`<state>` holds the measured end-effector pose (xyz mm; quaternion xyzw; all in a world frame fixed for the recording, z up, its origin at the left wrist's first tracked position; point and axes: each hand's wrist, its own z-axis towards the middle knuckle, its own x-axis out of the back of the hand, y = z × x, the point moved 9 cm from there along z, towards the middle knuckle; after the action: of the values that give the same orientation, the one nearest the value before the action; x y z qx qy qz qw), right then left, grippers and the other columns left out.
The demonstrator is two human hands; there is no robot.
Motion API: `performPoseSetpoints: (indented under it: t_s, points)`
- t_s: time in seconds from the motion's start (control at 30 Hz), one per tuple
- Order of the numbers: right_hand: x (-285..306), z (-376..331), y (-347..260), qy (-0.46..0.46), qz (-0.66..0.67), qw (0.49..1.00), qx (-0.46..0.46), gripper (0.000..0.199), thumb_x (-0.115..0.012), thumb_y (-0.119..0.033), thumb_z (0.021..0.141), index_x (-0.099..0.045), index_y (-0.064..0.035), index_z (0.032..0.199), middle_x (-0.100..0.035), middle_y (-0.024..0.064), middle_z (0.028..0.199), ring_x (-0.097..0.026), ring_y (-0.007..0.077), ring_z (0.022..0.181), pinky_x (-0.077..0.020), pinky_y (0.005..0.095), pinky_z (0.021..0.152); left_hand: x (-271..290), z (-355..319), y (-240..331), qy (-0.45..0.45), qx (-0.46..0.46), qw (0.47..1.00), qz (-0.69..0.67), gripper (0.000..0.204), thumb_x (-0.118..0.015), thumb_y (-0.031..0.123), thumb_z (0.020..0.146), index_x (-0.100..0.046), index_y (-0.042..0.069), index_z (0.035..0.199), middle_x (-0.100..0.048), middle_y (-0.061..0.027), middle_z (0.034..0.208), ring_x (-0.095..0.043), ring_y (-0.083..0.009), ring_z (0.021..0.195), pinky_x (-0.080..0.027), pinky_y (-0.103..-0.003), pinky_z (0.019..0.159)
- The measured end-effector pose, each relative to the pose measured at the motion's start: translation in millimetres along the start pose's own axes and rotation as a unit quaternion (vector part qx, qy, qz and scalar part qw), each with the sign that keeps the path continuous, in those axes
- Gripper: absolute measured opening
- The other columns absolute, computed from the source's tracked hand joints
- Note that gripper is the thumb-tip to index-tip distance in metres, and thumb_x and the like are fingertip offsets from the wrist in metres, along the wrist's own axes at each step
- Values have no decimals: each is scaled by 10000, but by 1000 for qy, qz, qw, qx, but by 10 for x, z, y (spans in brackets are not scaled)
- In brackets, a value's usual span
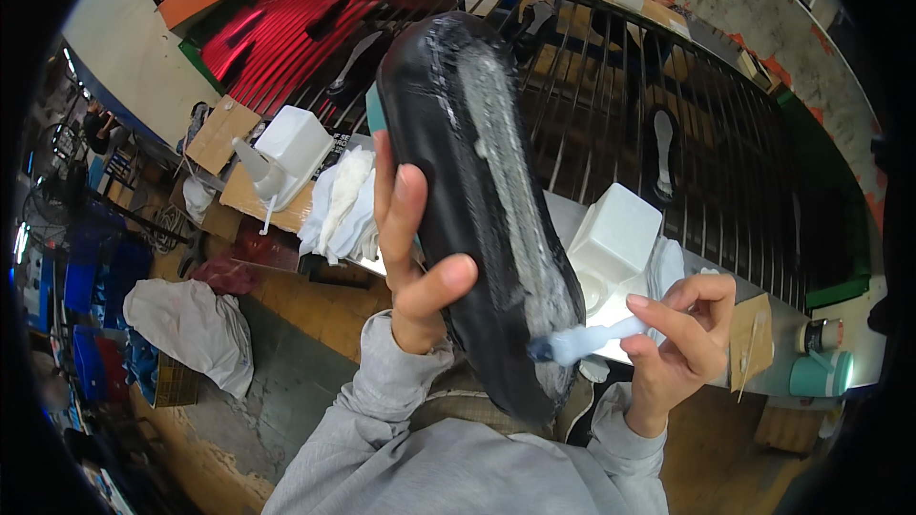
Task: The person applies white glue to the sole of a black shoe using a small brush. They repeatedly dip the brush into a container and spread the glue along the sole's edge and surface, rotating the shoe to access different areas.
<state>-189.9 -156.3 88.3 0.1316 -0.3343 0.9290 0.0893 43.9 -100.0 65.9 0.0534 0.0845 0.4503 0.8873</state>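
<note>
A black shoe upper (420,124) is held up on its side, its grey, whitish-streaked underside (510,162) facing right. My left hand (420,267) grips it from the left, fingers wrapped behind and thumb on the side. My right hand (677,339) pinches the pale handle of a brush (587,339) between thumb and fingers. The brush's dark bristles touch the lower end of the underside. Whether there is a last inside the upper cannot be seen.
Behind the shoe runs a rack of metal bars (582,105) with several soles (665,148) on it, red-lit at the left. White containers (615,234) and cloths (343,195) lie on the near ledge. A teal mug (821,375) stands right; a white sack (191,329) lies left.
</note>
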Motion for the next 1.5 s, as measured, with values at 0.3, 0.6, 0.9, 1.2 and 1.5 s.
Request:
performPoseSetpoints:
  t_s: [0.3,0.6,0.9,1.2,1.5]
  points:
    - [-72,288,-185,45,-46,996,54,471,-918,-417,582,-830,-164,970,-407,-5,895,-431,159,800,-326,296,657,-8,75,248,-47,-19,999,-15,651,-788,157,824,-412,310,1332,-301,-149,1562,-326,-596,1381,-389,-632,1149]
    - [86,516,-213,117,-42,989,83,474,-919,-363,595,-816,-85,964,-411,8,910,-426,149,783,-327,276,647,-57,77,511,-96,-40,992,-73,743,-817,111,763,-428,389,1332,-344,-73,1535,-363,-647,1323,-424,-641,1131]
    - [243,728,-201,137,4,983,119,475,-934,-369,568,-818,-92,936,-429,9,919,-438,138,783,-336,246,644,-94,-15,663,-107,-53,987,-110,847,-845,66,703,-444,468,1331,-387,2,1508,-400,-698,1265,-459,-649,1112]
    - [171,491,33,20,75,983,166,499,-920,-476,566,-823,-143,924,-421,4,893,-454,142,781,-328,247,612,-100,72,684,-100,-65,991,-65,866,-845,49,698,-441,450,1351,-452,-4,1466,-485,-675,1202,-484,-635,1096]
    - [270,486,110,27,58,993,102,477,-907,-478,642,-815,-104,923,-447,17,921,-458,133,775,-342,262,631,-186,120,700,-130,-172,975,-61,897,-862,36,679,-438,445,1356,-465,9,1454,-501,-672,1186,-506,-628,1078]
